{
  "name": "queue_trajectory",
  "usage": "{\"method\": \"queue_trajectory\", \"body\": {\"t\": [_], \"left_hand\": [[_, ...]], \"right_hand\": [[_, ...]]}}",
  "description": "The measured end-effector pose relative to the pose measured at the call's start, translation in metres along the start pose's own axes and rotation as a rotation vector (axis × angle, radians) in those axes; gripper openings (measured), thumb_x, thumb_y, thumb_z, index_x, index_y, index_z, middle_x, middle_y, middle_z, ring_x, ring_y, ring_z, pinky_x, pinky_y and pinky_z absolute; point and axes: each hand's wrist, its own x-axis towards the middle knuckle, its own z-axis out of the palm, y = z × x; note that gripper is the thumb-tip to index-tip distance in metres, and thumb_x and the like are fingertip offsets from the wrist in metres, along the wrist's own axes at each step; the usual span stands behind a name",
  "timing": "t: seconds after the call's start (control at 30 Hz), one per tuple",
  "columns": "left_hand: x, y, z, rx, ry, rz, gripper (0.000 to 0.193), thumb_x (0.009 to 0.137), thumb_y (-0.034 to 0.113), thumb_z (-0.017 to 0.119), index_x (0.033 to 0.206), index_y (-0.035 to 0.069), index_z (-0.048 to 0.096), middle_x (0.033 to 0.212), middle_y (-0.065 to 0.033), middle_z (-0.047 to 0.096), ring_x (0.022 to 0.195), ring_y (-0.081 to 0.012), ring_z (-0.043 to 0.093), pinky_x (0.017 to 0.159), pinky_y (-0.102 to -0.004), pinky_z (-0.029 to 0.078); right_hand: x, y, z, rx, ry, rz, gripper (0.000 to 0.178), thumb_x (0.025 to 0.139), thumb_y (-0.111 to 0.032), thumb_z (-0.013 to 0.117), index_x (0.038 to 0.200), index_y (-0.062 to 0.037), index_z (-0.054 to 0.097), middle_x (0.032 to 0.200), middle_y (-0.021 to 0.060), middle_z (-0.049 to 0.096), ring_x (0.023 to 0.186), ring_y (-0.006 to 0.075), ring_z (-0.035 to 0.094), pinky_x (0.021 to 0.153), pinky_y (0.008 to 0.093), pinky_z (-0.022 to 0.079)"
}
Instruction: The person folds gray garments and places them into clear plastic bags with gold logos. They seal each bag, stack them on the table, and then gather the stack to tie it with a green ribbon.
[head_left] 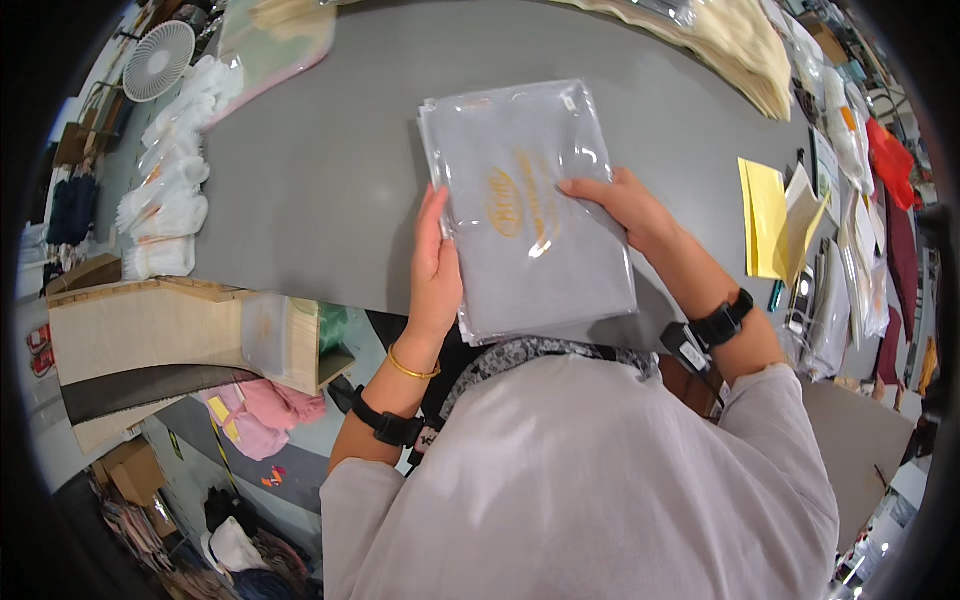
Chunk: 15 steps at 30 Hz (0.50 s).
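Note:
A stack of clear plastic bags (540, 270) with gold print lies over the grey table (300, 190), its near end reaching the table's front edge. Along the stack's left side rests my left hand (437, 265), fingers pointing away from me and pressed to the edge. My right hand (630, 208) grips the right side, thumb on top and the other fingers hidden beneath. How many bags are in the stack cannot be made out.
White bundled plastic bags (165, 200) line the table's left edge. Cream fabric (735, 50) lies at the far right, yellow paper (762, 215) at the right. A wooden box (150, 325) stands at the near left, with pink cloth (265, 410) below it.

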Motion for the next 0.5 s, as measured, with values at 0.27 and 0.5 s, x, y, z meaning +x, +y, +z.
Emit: {"method": "queue_trajectory", "body": {"t": [0.27, 0.5], "left_hand": [[0.177, 0.082, -0.178, 0.831, 0.18, 0.087, 0.024, 0.103, 0.011, 0.054, 0.119, 0.003, 0.07, 0.111, -0.0088, 0.073, 0.099, -0.0177, 0.07, 0.089, -0.0299, 0.052], [0.35, 0.14, -0.291, 2.012, -0.023, 0.618, 0.012, 0.084, 0.001, 0.062, 0.092, 0.004, 0.071, 0.096, -0.0157, 0.07, 0.095, -0.0344, 0.069, 0.082, -0.0432, 0.056]], "right_hand": [[-0.016, 0.017, -0.028, 0.083, 0.245, -0.053, 0.04, 0.089, -0.013, 0.074, 0.123, 0.0061, 0.063, 0.107, 0.0115, 0.071, 0.093, 0.0202, 0.07, 0.081, 0.0344, 0.057], [-0.01, 0.026, -0.029, 0.148, 0.304, -0.07, 0.04, 0.086, -0.011, 0.077, 0.119, 0.0063, 0.064, 0.102, 0.0113, 0.072, 0.088, 0.0188, 0.07, 0.079, 0.0321, 0.057]]}}
